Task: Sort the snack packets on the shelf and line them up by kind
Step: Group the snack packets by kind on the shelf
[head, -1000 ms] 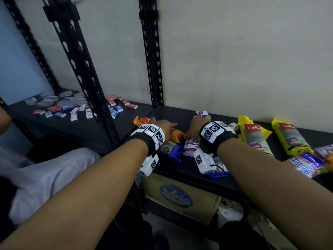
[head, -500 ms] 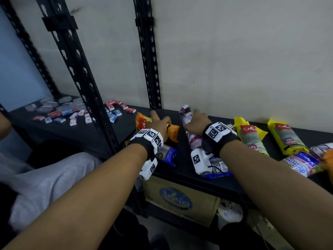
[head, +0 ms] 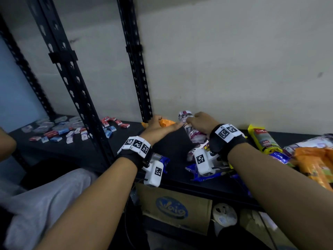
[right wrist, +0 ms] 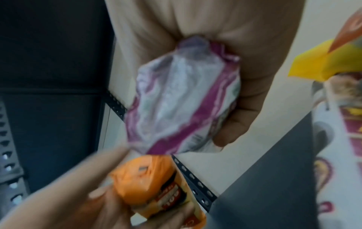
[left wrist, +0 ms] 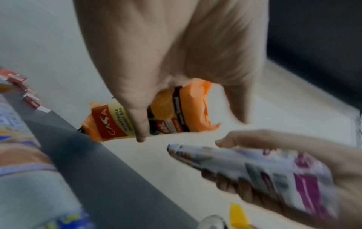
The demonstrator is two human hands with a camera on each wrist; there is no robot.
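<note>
Hands at shelf rear | left hand grips orange packet | right hand grips purple-white packet

left hand: moved orange packet back toward the wall | right hand: lifted white-purple packet off the pile, carried it to the back of the shelf

Both forearms extended, left hand and right hand curled, gripping
</note>
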